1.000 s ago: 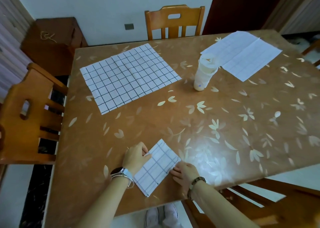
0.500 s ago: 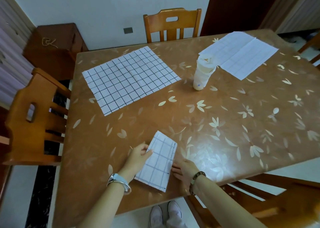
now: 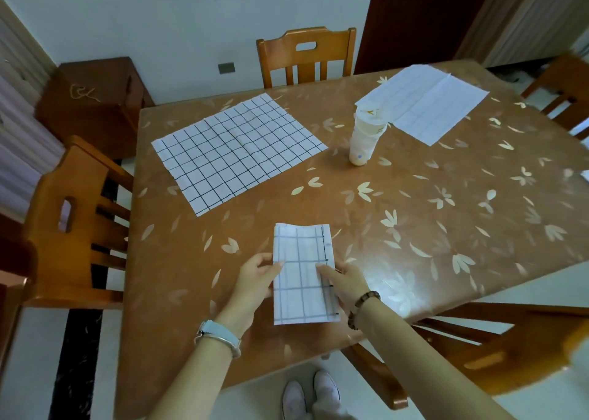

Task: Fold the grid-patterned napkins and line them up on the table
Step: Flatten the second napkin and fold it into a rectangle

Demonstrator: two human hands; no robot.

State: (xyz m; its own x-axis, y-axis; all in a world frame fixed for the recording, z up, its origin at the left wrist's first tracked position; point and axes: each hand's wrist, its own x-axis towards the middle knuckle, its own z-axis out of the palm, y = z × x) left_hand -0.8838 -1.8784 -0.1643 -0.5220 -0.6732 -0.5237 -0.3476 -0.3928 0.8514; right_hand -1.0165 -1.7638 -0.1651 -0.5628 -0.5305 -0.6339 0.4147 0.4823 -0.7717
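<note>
Napkin: white black-grid folded napkin (image 3: pixel 302 273), a narrow rectangle lying flat on the brown leaf-patterned tabletop (image 3: pixel 414 212), near the front edge.
Left grip: left hand (image 3: pixel 255 281) at the left edge, thumb on the cloth; pinching or just touching, cannot tell.
Right grip: right hand (image 3: pixel 347 281) released, straight fingers pressing the right edge.
Tip: square the edges and press the crease flat before lining up.

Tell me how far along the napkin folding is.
Done: the folded napkin lies as a narrow rectangle near the front edge. In hand: the left hand and right hand touch its long sides, apparently squaring it. Left: the bold-grid napkin at far left and the pale napkin at far right lie open and flat; nothing is lined up yet.
</note>
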